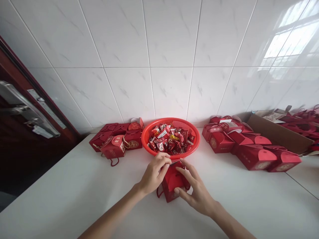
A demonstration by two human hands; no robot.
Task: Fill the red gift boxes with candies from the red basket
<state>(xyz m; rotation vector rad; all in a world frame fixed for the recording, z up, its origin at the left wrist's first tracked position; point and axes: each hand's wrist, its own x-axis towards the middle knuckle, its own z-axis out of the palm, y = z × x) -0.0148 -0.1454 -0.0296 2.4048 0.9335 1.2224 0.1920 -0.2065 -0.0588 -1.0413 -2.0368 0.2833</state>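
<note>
A small red gift box (173,181) with a cord handle stands on the white counter in front of me. My left hand (156,172) pinches a flap at the far top edge of this box. Around its right side curves my right hand (195,187), thumb on the near edge and fingers on the top flaps, steadying it. Just behind the box is a red plastic basket (196,146) filled with wrapped candies (171,139). The inside of the box is hidden by its flaps and my fingers.
Several closed red boxes (113,147) cluster left of the basket, and more red boxes (256,157) stand to the right. A cardboard carton (281,132) with red cords lies at the far right. White tiled wall (171,89) rises behind; a door (15,132) is at left.
</note>
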